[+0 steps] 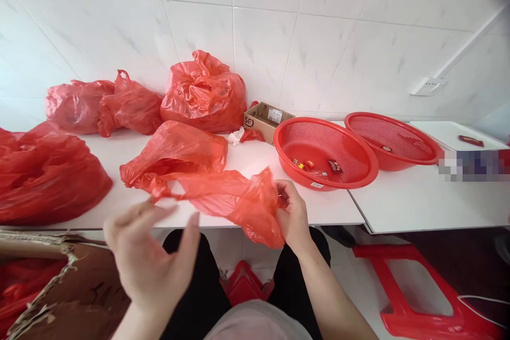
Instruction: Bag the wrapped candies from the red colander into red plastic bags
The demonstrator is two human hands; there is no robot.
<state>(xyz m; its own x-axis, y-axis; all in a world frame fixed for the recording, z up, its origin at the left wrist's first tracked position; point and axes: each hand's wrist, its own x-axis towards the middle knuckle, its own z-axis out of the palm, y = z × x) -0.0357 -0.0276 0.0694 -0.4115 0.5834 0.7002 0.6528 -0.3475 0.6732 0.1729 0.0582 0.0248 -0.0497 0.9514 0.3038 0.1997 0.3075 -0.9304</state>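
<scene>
A thin red plastic bag (pixel 235 199) stretches over the front edge of the white table, partly lying on it. My right hand (pixel 294 212) is closed on the bag's right end, with the fingertips partly hidden by the plastic. Slightly blurred, my left hand (pixel 149 255) is raised in front of the bag's left part, thumb and fingers apart and holding nothing. Just beyond the bag's right end stands a red perforated basin (pixel 326 133) with several small wrapped pieces in it.
Filled red bags (pixel 205 93) line the wall, and another red bag (pixel 51 180) lies at the left. A small cardboard box (pixel 261 117) stands behind the first basin. A second red basin (pixel 392 138) sits right. Below are a large carton (pixel 87 287) and a red stool (pixel 418 297).
</scene>
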